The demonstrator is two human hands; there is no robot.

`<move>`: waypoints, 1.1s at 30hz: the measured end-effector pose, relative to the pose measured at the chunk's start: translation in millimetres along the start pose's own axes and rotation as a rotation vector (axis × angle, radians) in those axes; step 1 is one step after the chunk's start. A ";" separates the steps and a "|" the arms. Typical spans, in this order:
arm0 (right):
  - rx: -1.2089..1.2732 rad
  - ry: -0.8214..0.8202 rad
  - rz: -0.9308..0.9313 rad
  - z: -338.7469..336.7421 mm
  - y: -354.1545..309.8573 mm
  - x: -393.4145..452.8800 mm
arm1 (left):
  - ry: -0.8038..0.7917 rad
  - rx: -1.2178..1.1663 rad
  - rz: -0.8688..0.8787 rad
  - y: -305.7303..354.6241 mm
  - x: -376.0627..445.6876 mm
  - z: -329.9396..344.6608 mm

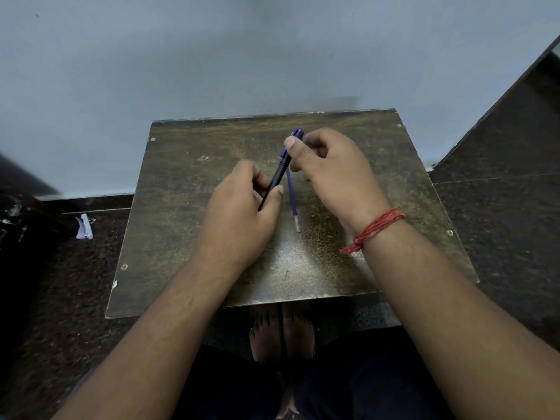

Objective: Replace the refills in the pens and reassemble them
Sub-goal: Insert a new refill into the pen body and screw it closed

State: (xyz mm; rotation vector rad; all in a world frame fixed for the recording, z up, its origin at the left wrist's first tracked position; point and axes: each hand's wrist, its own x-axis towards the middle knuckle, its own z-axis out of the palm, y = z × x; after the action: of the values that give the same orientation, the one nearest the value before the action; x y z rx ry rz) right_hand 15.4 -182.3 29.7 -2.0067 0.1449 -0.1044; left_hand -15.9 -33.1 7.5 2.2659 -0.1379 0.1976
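A dark pen (280, 174) with a blue clip end is held over the middle of a worn brown table (188, 237). My left hand (242, 213) grips its lower barrel between thumb and fingers. My right hand (330, 174) pinches its upper, blue end. A thin blue refill (292, 201) with a clear tip lies on the table between my two hands, pointing toward me. The pen's tip is hidden behind my left thumb.
The small table stands against a pale wall. Dark speckled floor surrounds it. A crumpled white scrap (84, 227) lies on the floor at the left. My bare feet (281, 331) show under the table's near edge. A red thread band (374, 230) circles my right wrist.
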 end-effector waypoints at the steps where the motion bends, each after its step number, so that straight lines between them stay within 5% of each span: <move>1: 0.099 -0.019 0.038 2.7 0.9 -0.5 | -0.006 -0.029 -0.007 1.0 -0.6 0.5; 9: 0.555 -0.138 0.214 7.0 2.4 -2.3 | -0.040 -0.191 -0.018 2.2 -2.1 2.0; 21: 0.771 0.008 0.237 5.2 1.4 0.3 | -0.136 -0.187 -0.084 7.1 0.4 6.6; 25: 0.856 0.005 0.246 12.9 -1.4 -0.8 | -0.192 -0.397 -0.175 3.6 6.7 9.1; 28: 0.997 0.165 0.235 2.6 -1.1 12.6 | -0.247 -0.478 -0.224 -5.6 3.1 9.2; 30: 0.916 0.298 0.167 -14.8 7.2 22.2 | -0.255 -0.444 -0.233 -12.9 -3.5 10.3; 33: 0.550 0.286 0.084 -24.5 21.1 16.9 | -0.152 -0.438 -0.250 -16.6 -1.4 10.1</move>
State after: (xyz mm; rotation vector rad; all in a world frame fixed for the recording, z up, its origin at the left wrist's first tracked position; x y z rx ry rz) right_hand 27.6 -215.6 21.2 -1.4274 0.3433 -0.3409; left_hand -13.6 -30.2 -11.6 1.8379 0.0235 -0.1286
